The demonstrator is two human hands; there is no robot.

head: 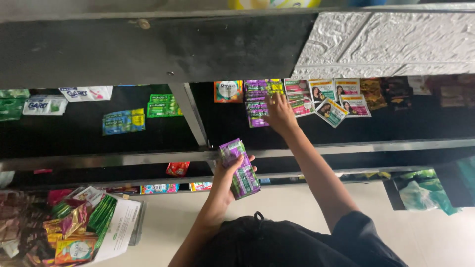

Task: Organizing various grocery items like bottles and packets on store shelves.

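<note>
The purple sachets [240, 168] looked like glossy plastic foil, as did the sachet strips [257, 101] lying on the matt black shelf [79, 131]. The shelf rail [346, 147] was smooth, shiny metal. The white wall panel [386, 42] had a rough, embossed surface. The floor [292, 207] looked smooth and pale.

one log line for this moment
left hand: holds purple sachet strip | right hand: on purple sachets on black shelf | shampoo sachets beside
</note>
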